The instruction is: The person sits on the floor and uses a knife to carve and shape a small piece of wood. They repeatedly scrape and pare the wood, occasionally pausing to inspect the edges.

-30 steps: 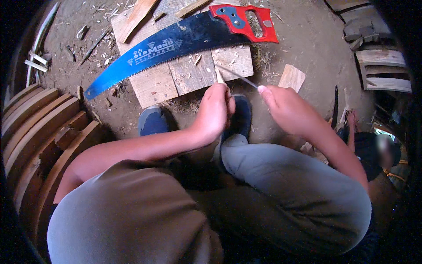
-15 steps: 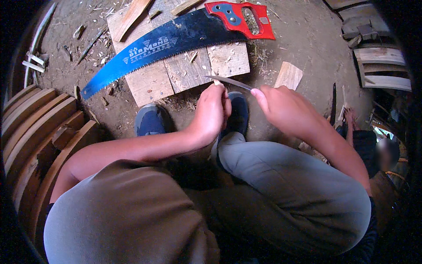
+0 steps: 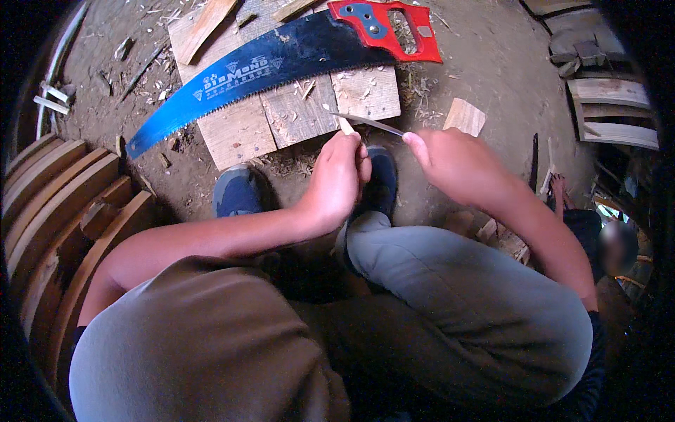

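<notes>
My left hand (image 3: 341, 169) is closed around a small pale stick of wood (image 3: 345, 125), whose tip points up and away from me. My right hand (image 3: 453, 165) grips a knife (image 3: 373, 122); its handle is hidden inside the fist. The blade reaches left across the upper part of the stick. Beyond my hands lies a large handsaw (image 3: 267, 67) with a blue blade and a red handle, flat on low wooden boards (image 3: 299, 109). Wood shavings are scattered on the boards.
Curved wooden pieces (image 3: 60, 176) stand in a row at my left. An offcut (image 3: 465, 117) lies on the dirt floor beyond my right hand. More curved boards (image 3: 612, 91) sit at the far right, above another person (image 3: 587, 235) at the right edge.
My right hand has shifted slightly right and back, with the knife blade sliding along the stick. My left hand stays almost in place.
</notes>
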A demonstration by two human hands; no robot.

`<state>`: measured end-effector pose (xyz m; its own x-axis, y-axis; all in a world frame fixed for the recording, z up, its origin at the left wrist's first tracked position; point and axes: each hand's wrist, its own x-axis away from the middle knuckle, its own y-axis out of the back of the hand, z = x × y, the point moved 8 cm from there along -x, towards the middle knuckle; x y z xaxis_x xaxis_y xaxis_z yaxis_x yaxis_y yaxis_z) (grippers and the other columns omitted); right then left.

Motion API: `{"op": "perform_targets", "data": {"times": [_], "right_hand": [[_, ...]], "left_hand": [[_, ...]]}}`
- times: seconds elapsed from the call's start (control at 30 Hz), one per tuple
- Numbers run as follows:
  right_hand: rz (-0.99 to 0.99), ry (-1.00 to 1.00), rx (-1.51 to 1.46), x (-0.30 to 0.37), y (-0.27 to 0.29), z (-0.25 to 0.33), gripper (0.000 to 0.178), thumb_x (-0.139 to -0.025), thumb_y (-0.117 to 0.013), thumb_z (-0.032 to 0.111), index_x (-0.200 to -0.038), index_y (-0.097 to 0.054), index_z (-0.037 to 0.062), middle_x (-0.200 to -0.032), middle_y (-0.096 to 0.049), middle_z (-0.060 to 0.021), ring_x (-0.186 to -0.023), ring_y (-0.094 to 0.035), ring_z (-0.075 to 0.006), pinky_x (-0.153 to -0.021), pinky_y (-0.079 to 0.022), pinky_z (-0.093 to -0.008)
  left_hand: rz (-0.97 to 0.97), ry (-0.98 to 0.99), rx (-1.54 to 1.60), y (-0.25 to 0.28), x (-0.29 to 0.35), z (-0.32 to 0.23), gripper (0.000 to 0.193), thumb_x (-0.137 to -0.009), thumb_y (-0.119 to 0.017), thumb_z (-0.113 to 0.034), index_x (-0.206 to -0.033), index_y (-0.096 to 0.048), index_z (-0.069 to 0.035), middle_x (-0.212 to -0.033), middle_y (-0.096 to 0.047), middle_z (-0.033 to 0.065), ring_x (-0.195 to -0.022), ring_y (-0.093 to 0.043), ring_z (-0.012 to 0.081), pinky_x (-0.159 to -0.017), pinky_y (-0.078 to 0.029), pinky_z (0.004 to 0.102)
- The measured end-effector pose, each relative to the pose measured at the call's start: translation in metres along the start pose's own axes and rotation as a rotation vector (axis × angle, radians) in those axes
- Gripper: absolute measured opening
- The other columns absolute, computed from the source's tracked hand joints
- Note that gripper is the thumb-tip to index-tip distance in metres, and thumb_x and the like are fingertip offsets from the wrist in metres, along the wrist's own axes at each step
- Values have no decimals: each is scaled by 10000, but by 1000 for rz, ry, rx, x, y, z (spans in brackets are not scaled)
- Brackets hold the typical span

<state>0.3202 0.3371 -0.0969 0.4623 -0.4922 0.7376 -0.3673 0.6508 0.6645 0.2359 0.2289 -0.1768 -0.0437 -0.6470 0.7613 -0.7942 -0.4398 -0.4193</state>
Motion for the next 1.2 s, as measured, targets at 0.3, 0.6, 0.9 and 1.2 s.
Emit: {"op": "perform_targets", "data": {"times": [0.3, 0.6, 0.9, 1.2], "right_hand": [[-2, 28, 109, 12, 12, 17, 457, -981, -347, 334, -828, -613, -5, -738, -640, -225, -710, -642, -396, -649, -510, -492], [-143, -35, 168, 20, 8, 23, 377, -979, -386, 288, -809, -587, 17, -697, -642, -201, -642, -656, -349, -553, -527, -443], [-69, 29, 136, 11, 24, 10, 448, -959, -400, 340, -781, -649, 14, -750, -645, -215, -705, -643, -385, -644, -518, -475], [-111, 0, 179, 27, 28, 26, 409, -971, -383, 301, -787, -623, 25, -692, -637, -187, -673, -651, -363, -607, -521, -468]], "left_hand": [[-13, -35, -14, 3, -1, 0, 315, -931, -322, -366, -769, -408, -110, -517, -365, 14, -388, -296, 127, -366, -251, 301], [80, -44, -21, -10, -1, -3, 323, -934, -316, -360, -762, -405, -102, -508, -351, 21, -382, -280, 136, -363, -243, 302], [49, -27, -11, -6, -3, -3, 312, -940, -317, -343, -796, -424, -88, -521, -375, 28, -389, -306, 141, -366, -267, 309], [57, -60, -82, -7, -2, -4, 367, -948, -305, -353, -728, -418, -82, -513, -380, 34, -381, -317, 142, -360, -283, 310]]}}
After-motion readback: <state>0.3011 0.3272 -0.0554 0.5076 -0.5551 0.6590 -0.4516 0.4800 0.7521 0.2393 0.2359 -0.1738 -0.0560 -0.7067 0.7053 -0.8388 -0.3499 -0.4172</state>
